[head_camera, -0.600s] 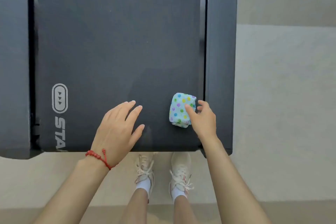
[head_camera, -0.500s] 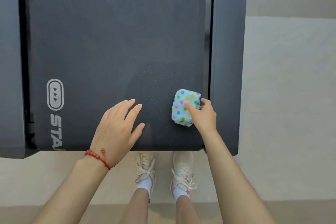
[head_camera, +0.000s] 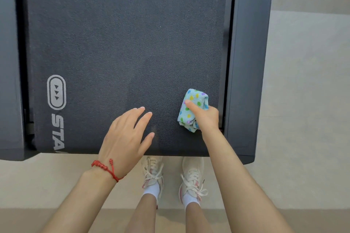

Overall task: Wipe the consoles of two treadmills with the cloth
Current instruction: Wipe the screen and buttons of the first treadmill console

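Looks like the pickup step: the right hand [head_camera: 206,119] has closed around the folded polka-dot cloth [head_camera: 193,108], which sits on the treadmill belt [head_camera: 117,43] near its right edge, while the left hand [head_camera: 123,136] hovers spread and empty over the belt's near end. No console in view, so I'd guess the next move is lifting the cloth and walking it to the far end. Belt's bare, side rail [head_camera: 248,62] just right of the cloth.

The treadmill belt [head_camera: 117,39] lies bare above both hands. The raised side rail [head_camera: 248,62] hems in the right hand [head_camera: 207,117] holding the cloth [head_camera: 193,108].
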Available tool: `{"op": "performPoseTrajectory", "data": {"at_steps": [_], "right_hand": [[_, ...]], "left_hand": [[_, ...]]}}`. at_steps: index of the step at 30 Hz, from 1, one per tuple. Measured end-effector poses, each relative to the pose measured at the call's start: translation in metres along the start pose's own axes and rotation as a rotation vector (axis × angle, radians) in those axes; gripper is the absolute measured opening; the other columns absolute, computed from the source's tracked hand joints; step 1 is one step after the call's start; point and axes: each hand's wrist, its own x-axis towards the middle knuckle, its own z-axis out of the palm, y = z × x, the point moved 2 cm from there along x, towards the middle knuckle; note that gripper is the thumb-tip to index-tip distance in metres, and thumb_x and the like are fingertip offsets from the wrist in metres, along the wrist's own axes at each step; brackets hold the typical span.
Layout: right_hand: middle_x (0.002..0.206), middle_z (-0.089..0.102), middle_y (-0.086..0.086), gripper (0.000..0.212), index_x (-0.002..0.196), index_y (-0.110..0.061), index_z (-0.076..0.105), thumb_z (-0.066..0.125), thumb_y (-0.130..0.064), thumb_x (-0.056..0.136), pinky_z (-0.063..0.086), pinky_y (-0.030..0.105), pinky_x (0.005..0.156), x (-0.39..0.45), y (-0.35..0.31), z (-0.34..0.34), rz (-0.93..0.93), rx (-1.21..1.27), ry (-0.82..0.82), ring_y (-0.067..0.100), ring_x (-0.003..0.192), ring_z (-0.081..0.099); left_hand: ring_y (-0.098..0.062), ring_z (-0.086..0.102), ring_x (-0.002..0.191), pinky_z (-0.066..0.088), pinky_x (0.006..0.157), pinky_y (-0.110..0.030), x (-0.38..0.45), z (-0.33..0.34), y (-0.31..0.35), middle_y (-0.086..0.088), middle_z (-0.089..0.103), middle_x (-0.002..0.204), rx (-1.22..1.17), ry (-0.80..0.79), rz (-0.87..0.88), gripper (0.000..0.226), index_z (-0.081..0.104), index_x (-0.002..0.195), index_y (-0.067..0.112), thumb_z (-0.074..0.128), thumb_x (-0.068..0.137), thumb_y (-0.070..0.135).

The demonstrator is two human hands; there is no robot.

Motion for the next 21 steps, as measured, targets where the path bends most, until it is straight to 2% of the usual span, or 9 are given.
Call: {"op": "performPoseTrajectory", "data": {"at_steps": [2,7,9,12,15,19,21], "right_hand": [[0.088,0.072,0.003,0.015,0.072,-0.025,0.066,0.080,-0.028,0.068,0.058,0.041,0.077,-0.012,-0.004,0.001,-0.018,0.034,-0.051,0.019,0.082,0.070],[0.086,0.069,-0.005,0.013,0.084,-0.024,0.064,0.073,-0.021,0.077,0.056,0.021,0.058,-0.066,-0.024,-0.008,-0.064,0.102,-0.217,0.008,0.077,0.068],[0.089,0.071,-0.002,0.015,0.089,-0.022,0.064,0.073,-0.021,0.078,0.057,0.024,0.060,-0.095,-0.036,-0.017,-0.067,0.122,-0.262,0.012,0.079,0.069],[0.095,0.072,0.004,0.021,0.097,-0.017,0.065,0.071,-0.022,0.078,0.058,0.035,0.072,-0.143,-0.061,-0.031,-0.078,0.171,-0.297,0.020,0.086,0.070],[0.092,0.073,0.004,0.021,0.099,-0.014,0.064,0.070,-0.020,0.079,0.058,0.032,0.066,-0.199,-0.094,-0.046,-0.128,0.220,-0.298,0.021,0.083,0.071],[0.093,0.072,0.008,0.038,0.101,-0.012,0.063,0.077,-0.024,0.068,0.058,0.037,0.070,-0.280,-0.141,-0.063,-0.193,0.283,-0.308,0.026,0.086,0.070],[0.091,0.072,0.008,0.043,0.100,-0.011,0.064,0.076,-0.028,0.062,0.058,0.038,0.070,-0.323,-0.162,-0.069,-0.220,0.314,-0.323,0.028,0.086,0.070]], "left_hand": [[-0.034,0.056,0.111,0.034,0.091,-0.035,0.000,-0.009,-0.002,-0.018,0.060,0.120,0.004,0.004,-0.006,0.049,0.062,0.116,0.001,0.040,0.087,0.034],[-0.035,0.057,0.110,0.048,0.085,-0.043,-0.007,-0.051,-0.002,-0.018,0.060,0.120,0.017,0.006,-0.033,0.051,0.062,0.117,0.001,0.038,0.087,0.035],[-0.035,0.057,0.110,0.049,0.086,-0.044,-0.014,-0.073,0.000,-0.018,0.060,0.120,0.010,0.007,-0.049,0.051,0.061,0.118,0.001,0.038,0.088,0.035],[-0.034,0.056,0.111,0.046,0.087,-0.043,-0.028,-0.115,0.005,-0.017,0.059,0.121,-0.004,0.047,-0.072,0.050,0.060,0.119,0.001,0.038,0.088,0.034],[-0.033,0.056,0.112,0.045,0.088,-0.041,-0.046,-0.166,0.017,-0.016,0.059,0.121,-0.031,0.097,-0.093,0.051,0.060,0.119,0.002,0.036,0.091,0.037],[-0.031,0.056,0.111,0.039,0.093,-0.035,-0.071,-0.246,0.037,-0.015,0.060,0.120,-0.058,0.172,-0.088,0.064,0.060,0.119,0.003,0.017,0.099,0.045],[-0.032,0.059,0.109,0.046,0.092,-0.038,-0.084,-0.291,0.045,-0.016,0.061,0.119,-0.062,0.227,-0.087,0.066,0.061,0.118,0.002,0.016,0.099,0.046]]}}
